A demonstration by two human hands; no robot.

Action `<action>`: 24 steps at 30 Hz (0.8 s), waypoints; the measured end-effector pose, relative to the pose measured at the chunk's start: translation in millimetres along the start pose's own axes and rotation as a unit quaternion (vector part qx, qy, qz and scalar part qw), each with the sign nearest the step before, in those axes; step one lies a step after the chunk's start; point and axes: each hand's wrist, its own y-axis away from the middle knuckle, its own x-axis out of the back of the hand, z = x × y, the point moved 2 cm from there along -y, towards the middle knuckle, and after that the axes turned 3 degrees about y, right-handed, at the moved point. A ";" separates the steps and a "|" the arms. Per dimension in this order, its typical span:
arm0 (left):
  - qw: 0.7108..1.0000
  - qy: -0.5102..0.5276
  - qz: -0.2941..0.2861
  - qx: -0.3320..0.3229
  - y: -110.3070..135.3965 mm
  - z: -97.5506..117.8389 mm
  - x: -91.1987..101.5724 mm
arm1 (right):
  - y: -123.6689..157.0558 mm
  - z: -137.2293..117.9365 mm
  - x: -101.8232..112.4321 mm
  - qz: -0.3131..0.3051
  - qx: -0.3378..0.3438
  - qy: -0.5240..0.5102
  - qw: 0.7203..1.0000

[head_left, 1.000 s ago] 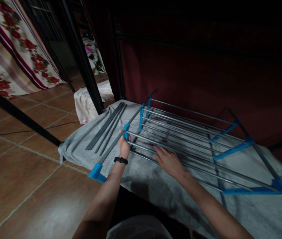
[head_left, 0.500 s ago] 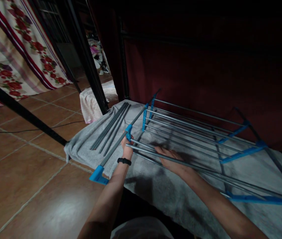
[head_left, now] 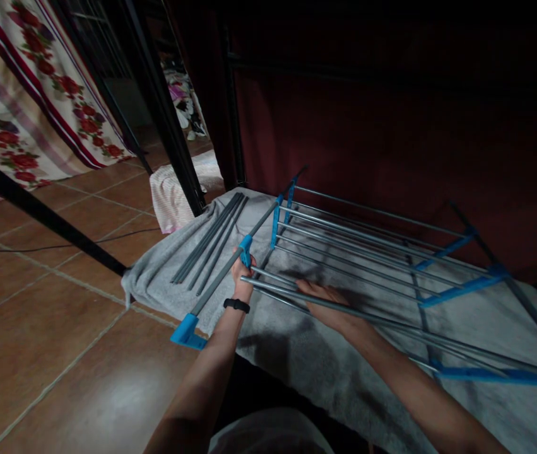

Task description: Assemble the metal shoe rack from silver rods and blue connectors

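A drying rack (head_left: pixel 348 224) of grey metal rods and blue plastic brackets lies on a grey blanket. My left hand (head_left: pixel 240 280), with a black band on its wrist, is closed around a blue bracket (head_left: pixel 246 244) on the rack's left side tube (head_left: pixel 218 280). My right hand (head_left: pixel 325 301) has its fingers closed on a thin rod (head_left: pixel 272 275), whose left end lies close to that bracket. A thicker rod (head_left: pixel 382 320) crosses in front of my right hand, its left end free near my left wrist. Another blue corner piece (head_left: pixel 187 331) sits at the tube's near end.
Several loose grey rods (head_left: pixel 211 239) lie on the blanket (head_left: pixel 154 261) to the left. Black metal posts (head_left: pixel 168 113) rise at the left, beside a tiled floor (head_left: pixel 74 340) and a flowered curtain (head_left: pixel 26 94). Dark red cloth (head_left: pixel 367 139) hangs behind the rack.
The view has shifted very slightly. Both hands keep their places on the rack, with the thin rod's end still close to the bracket.
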 end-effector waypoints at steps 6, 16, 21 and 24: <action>1.000 -0.013 0.001 -0.021 4.3 3.8 1.5 | 0.1 -1.5 -9.4 -0.002 0.008 0.040 0.999; 1.000 -0.007 -0.017 -0.022 6.1 6.7 -0.4 | -1.7 -3.8 -1.6 0.001 0.008 0.044 0.999; 1.000 0.000 -0.015 -0.023 0.3 -0.9 1.7 | -3.6 -1.7 -8.0 0.012 0.007 0.054 0.998; 1.000 0.011 -0.019 -0.014 -3.3 -6.3 2.6 | -4.7 -0.6 -10.1 0.007 0.002 0.051 0.999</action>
